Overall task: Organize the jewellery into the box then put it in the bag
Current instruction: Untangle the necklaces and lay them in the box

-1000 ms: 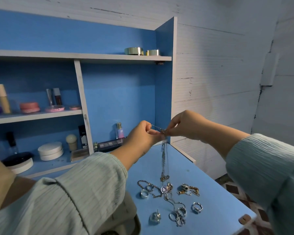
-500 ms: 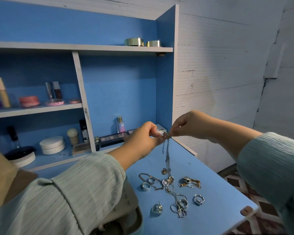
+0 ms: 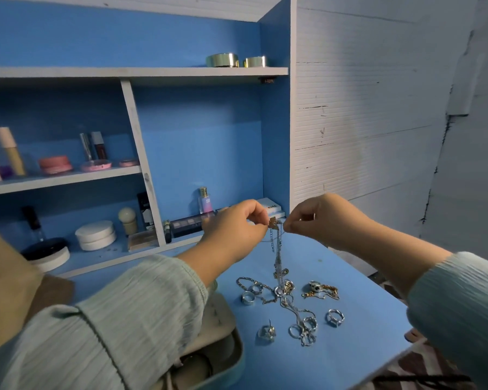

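Note:
Both hands are raised above the blue table point(image 3: 355, 347). My left hand point(image 3: 237, 229) and my right hand point(image 3: 321, 218) each pinch the top of a thin chain necklace point(image 3: 277, 249) with a small gold butterfly charm between them. The chain hangs straight down to a pile of silver rings and chains point(image 3: 290, 308) on the table. A gold-toned piece point(image 3: 320, 291) lies to the pile's right. The open jewellery box point(image 3: 223, 344), beige inside with a pale teal rim, sits at lower left, partly hidden by my left sleeve.
A blue shelf unit point(image 3: 135, 142) behind the table holds cosmetics: jars, compacts, bottles, a palette point(image 3: 189, 223). Two gold tins point(image 3: 234, 60) stand on the top shelf. A brown bag point(image 3: 54, 291) shows at far left. The table's right edge drops to a patterned floor.
The view has tilted down a little. Both hands stay pinched on the necklace top and have sunk slightly, so more chain rests on the pile.

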